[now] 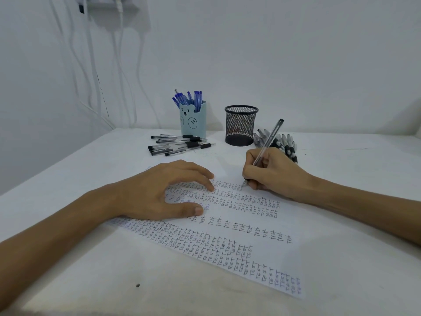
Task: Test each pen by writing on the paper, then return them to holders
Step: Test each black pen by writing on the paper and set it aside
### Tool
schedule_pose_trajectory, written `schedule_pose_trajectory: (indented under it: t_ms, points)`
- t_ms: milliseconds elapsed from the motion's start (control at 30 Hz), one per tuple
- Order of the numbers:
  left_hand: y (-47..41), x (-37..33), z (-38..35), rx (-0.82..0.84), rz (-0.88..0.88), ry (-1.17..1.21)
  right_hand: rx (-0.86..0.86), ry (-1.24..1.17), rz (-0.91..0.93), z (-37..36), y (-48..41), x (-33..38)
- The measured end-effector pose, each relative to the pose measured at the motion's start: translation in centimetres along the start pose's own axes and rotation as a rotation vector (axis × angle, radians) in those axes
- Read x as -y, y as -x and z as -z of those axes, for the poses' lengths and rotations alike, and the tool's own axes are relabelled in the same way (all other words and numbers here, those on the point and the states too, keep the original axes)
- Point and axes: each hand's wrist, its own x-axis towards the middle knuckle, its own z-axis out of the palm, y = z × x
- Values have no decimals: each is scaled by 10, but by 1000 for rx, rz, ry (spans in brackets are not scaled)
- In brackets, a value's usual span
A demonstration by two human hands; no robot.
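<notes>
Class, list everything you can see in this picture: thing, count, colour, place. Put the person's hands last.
Table: one, white, under everything.
Paper: one sheet, white, covered in "TEST", mid-table.
Bear holder: one, light blue, at the back.
Blue pens: several, blue, standing in the bear holder.
Mesh holder: one, black, right of the bear holder.
Loose pens: several, clear and black, lying before the bear holder.
Pen pile: several, clear and black, right of the mesh holder.
Held pen: one, clear with black cap, tip on the paper.
Cables: several, white, wall at left.
Left hand: one, fingers spread on the paper.
Right hand: one, fingers grip the held pen.
</notes>
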Motion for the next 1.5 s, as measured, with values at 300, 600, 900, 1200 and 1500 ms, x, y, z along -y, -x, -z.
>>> schedule_pose_trajectory:
  t_ms: [300, 600, 900, 1200, 1500]
  points:
    - [-1, 1, -1, -6, -5, 12, 1, -19, -20, 0, 0, 0]
    - [0, 1, -1, -10, -10, 6, -20, 0, 4, 0, -1, -2]
    - [2, 16, 2, -56, 62, -53, -48, -264, -36, 2, -2, 1]
    - [13, 51, 16, -176, 204, -269, -24, -508, -71, 6, -6, -4]
    - [14, 65, 13, -205, 394, -212, -24, -613, -174, 10, -8, 2]
